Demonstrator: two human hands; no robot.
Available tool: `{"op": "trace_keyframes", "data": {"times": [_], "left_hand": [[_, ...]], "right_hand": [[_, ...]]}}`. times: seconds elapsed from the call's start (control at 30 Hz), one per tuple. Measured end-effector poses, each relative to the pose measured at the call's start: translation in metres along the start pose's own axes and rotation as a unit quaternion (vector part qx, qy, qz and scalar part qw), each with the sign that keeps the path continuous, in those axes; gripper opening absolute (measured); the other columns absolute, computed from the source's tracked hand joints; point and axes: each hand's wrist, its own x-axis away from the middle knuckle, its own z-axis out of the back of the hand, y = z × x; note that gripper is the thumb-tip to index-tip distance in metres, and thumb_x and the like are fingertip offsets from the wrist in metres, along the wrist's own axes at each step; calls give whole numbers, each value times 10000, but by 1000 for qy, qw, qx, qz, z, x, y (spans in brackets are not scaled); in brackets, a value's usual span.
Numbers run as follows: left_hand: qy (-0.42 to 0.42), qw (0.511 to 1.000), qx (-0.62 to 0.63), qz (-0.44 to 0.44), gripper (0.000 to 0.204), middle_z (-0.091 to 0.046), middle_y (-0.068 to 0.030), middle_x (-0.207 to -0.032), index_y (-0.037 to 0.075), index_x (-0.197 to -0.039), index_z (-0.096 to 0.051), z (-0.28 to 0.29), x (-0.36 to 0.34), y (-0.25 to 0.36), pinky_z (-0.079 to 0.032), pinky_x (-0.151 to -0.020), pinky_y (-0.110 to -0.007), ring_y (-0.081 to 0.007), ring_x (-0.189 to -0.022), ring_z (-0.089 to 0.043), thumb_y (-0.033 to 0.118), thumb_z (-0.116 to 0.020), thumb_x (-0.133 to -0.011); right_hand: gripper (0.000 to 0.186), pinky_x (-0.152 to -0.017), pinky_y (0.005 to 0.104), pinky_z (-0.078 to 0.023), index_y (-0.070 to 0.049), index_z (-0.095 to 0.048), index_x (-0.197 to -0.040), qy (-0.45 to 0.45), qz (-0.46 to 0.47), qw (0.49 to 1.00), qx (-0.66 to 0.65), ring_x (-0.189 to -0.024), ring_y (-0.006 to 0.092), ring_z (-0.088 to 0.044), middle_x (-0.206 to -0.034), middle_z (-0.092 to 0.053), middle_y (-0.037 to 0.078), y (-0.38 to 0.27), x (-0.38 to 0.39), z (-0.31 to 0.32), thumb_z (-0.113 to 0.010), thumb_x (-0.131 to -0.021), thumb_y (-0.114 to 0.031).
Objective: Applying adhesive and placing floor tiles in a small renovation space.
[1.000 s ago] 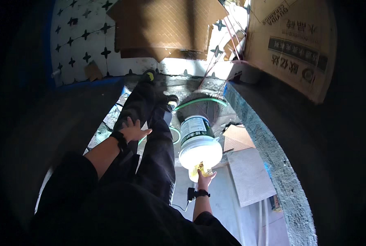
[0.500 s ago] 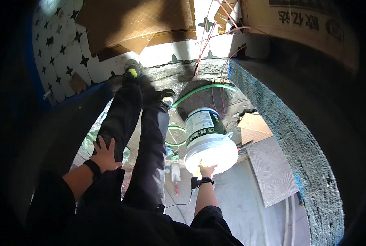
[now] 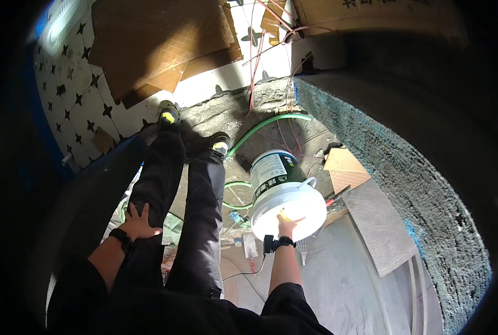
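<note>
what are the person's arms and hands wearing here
Both hands are bare, no gloves. The left hand has a black band on its wrist; the forearm is bare, and a dark sleeve begins near the elbow. The right hand has a black wristband with a small dark boxy device standing out at its side, and a black sleeve covers the upper arm only.

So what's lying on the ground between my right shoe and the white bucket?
In the head view, a green hose curves across the rough concrete from the right shoe toward the white bucket.

bucket (image 3: 285,195) white | hose (image 3: 263,125) green | wall tiles (image 3: 76,100) white, black stars
</note>
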Motion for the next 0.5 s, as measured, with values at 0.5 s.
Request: {"op": "trace_keyframes", "data": {"times": [0.5], "left_hand": [[45, 999, 12, -10, 1036, 86, -244, -1403, 204, -1385, 13, -10, 8, -7, -175, -1012, -527, -451, -1285, -10, 625, -572, -641]], "right_hand": [[1051, -951, 485, -342, -176, 33, -1360, 171, -71, 819, -544, -1180, 289, -327, -1366, -212, 117, -107, 92, 43, -705, -637, 16]]}}
